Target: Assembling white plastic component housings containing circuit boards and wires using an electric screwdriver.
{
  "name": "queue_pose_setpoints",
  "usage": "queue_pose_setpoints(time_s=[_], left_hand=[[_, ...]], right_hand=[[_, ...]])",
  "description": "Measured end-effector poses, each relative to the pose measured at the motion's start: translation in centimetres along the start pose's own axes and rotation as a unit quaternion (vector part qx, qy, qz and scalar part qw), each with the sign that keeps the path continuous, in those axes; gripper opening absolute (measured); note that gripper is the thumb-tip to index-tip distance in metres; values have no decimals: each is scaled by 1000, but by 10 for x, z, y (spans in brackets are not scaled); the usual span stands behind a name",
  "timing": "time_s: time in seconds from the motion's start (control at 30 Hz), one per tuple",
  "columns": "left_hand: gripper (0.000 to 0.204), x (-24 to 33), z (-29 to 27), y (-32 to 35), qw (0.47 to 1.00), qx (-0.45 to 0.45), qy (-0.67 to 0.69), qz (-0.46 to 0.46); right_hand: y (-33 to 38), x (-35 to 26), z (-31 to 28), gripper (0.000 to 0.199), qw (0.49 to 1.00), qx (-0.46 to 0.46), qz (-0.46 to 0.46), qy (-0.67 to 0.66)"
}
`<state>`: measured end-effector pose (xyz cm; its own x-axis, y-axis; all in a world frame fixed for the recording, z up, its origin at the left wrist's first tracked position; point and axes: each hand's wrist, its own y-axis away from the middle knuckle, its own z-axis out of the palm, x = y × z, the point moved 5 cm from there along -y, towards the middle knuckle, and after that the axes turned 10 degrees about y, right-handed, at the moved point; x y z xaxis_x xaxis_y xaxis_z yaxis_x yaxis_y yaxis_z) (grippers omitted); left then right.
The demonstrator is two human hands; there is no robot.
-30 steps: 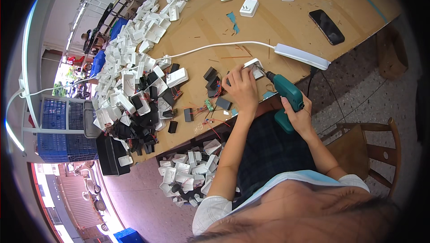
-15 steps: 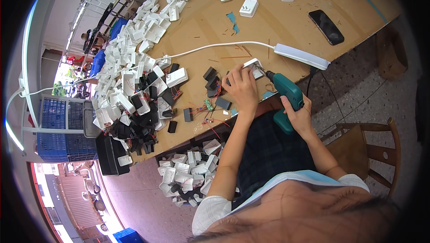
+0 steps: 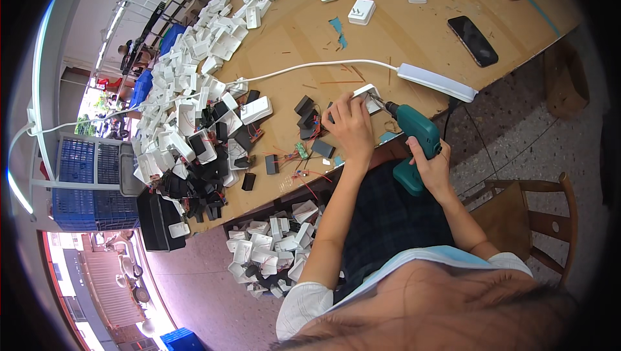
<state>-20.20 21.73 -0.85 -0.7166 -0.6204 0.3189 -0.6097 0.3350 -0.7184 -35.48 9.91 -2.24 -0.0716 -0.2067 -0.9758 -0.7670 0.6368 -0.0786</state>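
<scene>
My right hand is wrapped round the handle of a green cordless screwdriver. Its bit points left into a small white plastic housing at the table's near edge. Over the left side of that housing lies my left hand, fingers bent, holding it against the table; the fingertips partly cover it. Just left of this hand are black boxes, a dark block and a small green circuit board with thin red wires.
A white power strip with its cable crosses the table beyond my hands. A black phone lies at the right. White housings heap along the left and far side; more fill a container below. A wooden chair stands right.
Both hands, the screwdriver and the white housing stay practically where they were. The whole picture has shifted very slightly.
</scene>
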Motion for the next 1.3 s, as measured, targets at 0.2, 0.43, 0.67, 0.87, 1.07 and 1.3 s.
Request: queue_pose_setpoints(time_s=[0.2,0.43,0.67,0.87,1.07,1.3], left_hand=[[11,-1,0,0,1000,-2,5,2],[13,1,-1,0,1000,3,11,0],[14,0,0,1,1000,2,6,1],[13,1,-1,0,1000,-1,6,-1],[13,2,-2,0,1000,-1,8,0],[12,0,0,0,1000,-1,-3,4]], right_hand=[[3,2,2,27,999,-8,35,-14],[4,2,4,27,999,9,32,-43],[5,5,4,29,998,17,35,-44],[5,7,6,26,999,17,10,-27],[3,7,5,25,998,28,-57,19],[4,3,4,25,998,30,-60,11]])
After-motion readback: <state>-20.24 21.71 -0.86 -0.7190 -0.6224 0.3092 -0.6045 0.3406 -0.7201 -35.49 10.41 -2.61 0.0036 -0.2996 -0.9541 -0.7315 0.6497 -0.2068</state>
